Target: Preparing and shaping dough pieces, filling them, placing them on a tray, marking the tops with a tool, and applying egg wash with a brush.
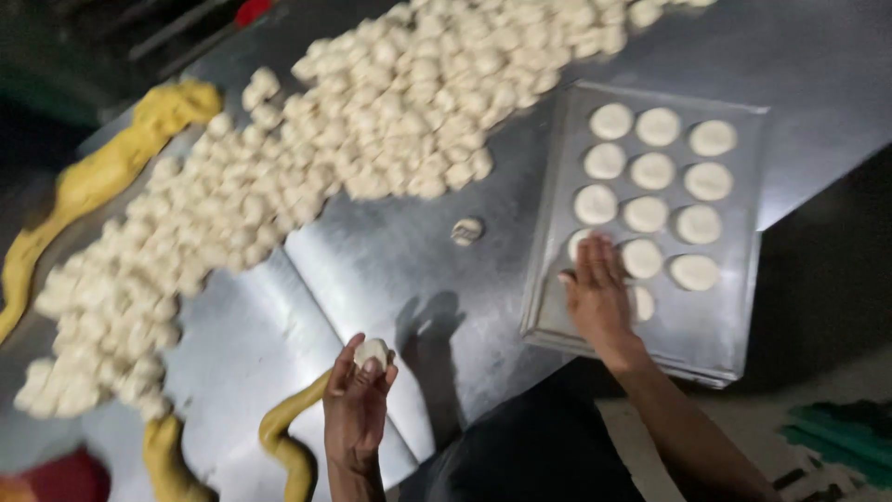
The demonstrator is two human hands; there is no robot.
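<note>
pale dough ball (pixel 373 351), fingertip-held, seemingly round

My left grip (pixel 356 395) and right grip (pixel 599 297) were bare, forearms unsleeved; I wore dark clothing below.

Bare steel table (pixel 372 270) between dough-piece heap (pixel 279 177) and tray (pixel 715 325); one stray piece (pixel 466 230) midway
</note>
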